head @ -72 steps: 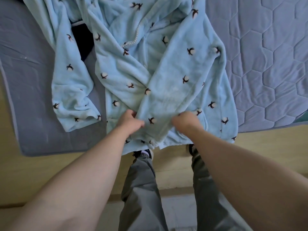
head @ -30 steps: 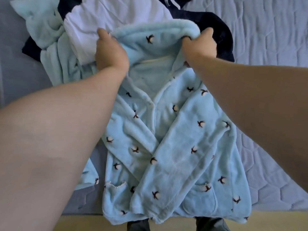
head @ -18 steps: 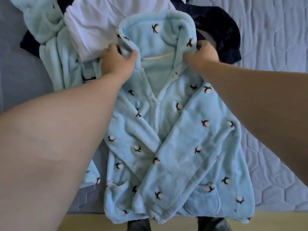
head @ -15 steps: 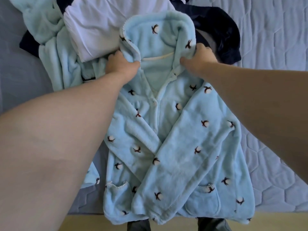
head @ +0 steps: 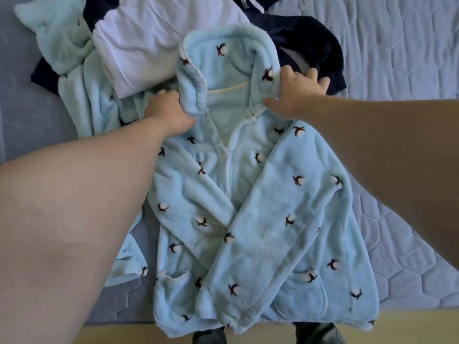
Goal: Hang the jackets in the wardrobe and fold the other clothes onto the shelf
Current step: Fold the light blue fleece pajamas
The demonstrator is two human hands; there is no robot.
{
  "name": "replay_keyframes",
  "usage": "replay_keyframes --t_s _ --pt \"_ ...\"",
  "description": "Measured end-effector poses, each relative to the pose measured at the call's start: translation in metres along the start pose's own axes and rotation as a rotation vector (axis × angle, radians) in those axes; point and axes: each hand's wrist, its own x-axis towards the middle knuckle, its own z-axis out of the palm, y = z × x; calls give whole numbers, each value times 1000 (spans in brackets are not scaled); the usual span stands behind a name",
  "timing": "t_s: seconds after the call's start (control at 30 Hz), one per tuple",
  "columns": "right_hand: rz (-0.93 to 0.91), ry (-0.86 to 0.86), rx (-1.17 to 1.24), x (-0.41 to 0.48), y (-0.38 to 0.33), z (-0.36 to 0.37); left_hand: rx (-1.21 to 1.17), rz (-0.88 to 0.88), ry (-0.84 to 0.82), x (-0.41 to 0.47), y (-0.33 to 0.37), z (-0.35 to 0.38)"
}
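Note:
A light blue fleece top [head: 248,214] with small cotton-flower prints lies face up on the bed, both sleeves crossed over its front and its collar turned up. My left hand [head: 169,112] grips the left shoulder just beside the collar. My right hand [head: 295,93] pinches the right edge of the collar, thumb underneath and fingers spread on top. Matching light blue fleece trousers [head: 74,70] lie bunched at the upper left.
A white garment [head: 154,40] and a dark navy garment [head: 313,40] lie heaped behind the collar. The bed has a quilted lavender-grey cover [head: 397,58]. A wooden bed edge [head: 124,336] runs along the bottom, with my legs below it.
Both hands left the hem and took hold at the collar. Over the last second they slid down from the collar top to its base at the shoulders, and the collar now stands up.

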Motion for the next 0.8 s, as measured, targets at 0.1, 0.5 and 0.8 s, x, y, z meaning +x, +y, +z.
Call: replay_keyframes --t_s 0.1,0.5,0.8 --pt "-90 58 -8 2 2 5 67 41 20 -1 -4 -2" --pt "-178 128 254 -29 18 -3 120 202 193 -33 -9 -4" --pt "-445 300 204 -172 40 19 147 367 274 -164 -32 19"
